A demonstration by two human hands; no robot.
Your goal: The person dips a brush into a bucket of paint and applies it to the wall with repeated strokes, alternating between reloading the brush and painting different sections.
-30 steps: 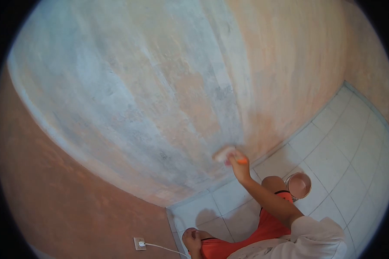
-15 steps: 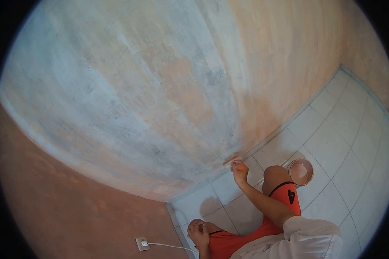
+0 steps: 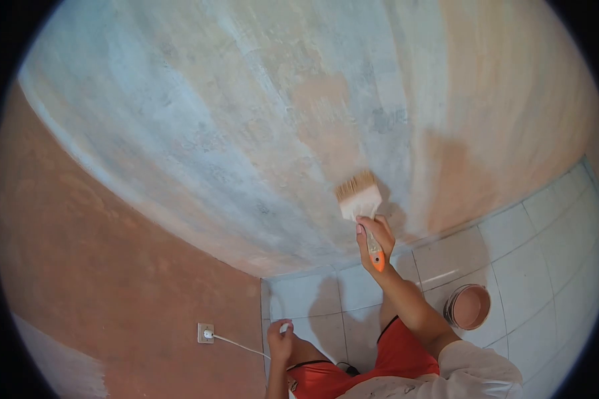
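My right hand (image 3: pixel 377 239) grips the handle of a wide paintbrush (image 3: pixel 360 198), whose grip end is orange. Tan bristles point up over the lower part of the patchy wall (image 3: pixel 273 133), and a pale pinkish coat covers the base of the brush head. Beside my bent left knee is my left hand (image 3: pixel 280 340), its fingers curled in. A small pale spot shows at the fingertips, and I cannot tell what it is. To the right of my right forearm, a bucket (image 3: pixel 468 307) of pinkish paint stands on the floor.
A reddish-brown wall (image 3: pixel 133 246) meets the patchy wall at a corner on the left. Low on it, a socket (image 3: pixel 205 333) has a white plug and a cable (image 3: pixel 243 345) running toward my legs. White tiles (image 3: pixel 526 259) make up the floor.
My right hand has lifted the paintbrush from the wall's bottom edge to higher on the wall, bristles now upward. My left hand has come off my knee. The view has shifted.
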